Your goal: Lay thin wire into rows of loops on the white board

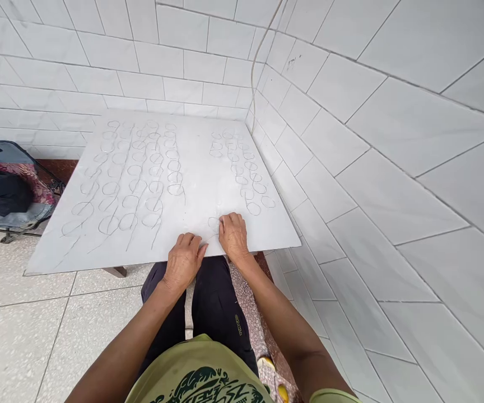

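Note:
A white board-like tabletop (200, 184) carries many thin dark loops, like fine wire or thread, in slanting rows; several have long loose tails. My right hand (233, 235) rests near the front edge, fingers bent and pressed together at the side of a single thin loop (213, 223). It seems to pinch that loop, though the fingertips hide the contact. Left of it, my left hand (184, 258) lies at the table's front edge, fingers curled down and thumb toward the loop. Whatever sits under its fingers is hidden. Groups of loops (135, 170) lie left and others (244, 168) right.
Tiled walls (351, 168) meet behind and to the right of the table. A cable (254, 78) runs down the corner. At left stands a folding chair (36, 168) with dark cloth on it. My legs (217, 302) are under the front edge.

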Motion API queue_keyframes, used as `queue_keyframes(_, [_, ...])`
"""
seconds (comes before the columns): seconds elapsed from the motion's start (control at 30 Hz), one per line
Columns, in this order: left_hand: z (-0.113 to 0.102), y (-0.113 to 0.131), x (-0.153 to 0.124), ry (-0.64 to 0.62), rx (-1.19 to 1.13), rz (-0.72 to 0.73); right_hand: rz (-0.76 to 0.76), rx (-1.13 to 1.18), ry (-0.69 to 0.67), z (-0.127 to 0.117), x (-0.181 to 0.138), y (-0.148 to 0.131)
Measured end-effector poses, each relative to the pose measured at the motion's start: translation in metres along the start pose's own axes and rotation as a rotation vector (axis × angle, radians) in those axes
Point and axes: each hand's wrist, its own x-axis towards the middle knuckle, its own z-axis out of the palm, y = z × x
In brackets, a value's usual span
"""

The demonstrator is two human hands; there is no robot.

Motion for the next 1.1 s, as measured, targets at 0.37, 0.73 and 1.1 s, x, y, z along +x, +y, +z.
queue_keyframes(0.37, [0.003, -0.001, -0.003, 0.009, 0.048, -0.117, -0.127, -0.018, -0.057, 0.03, 0.029, -0.04])
queue_keyframes(0.73, [-0.002, -0.036, 0.021, 0.03, 0.083, -0.398, 0.145, 0.676, 0.099, 0.04, 0.047, -0.037])
queue_keyframes(1.1, [0.001, -0.04, 0.041, 0.039, 0.101, -0.515, 0.124, 0.745, 0.125, 0.043, 0.045, -0.035])
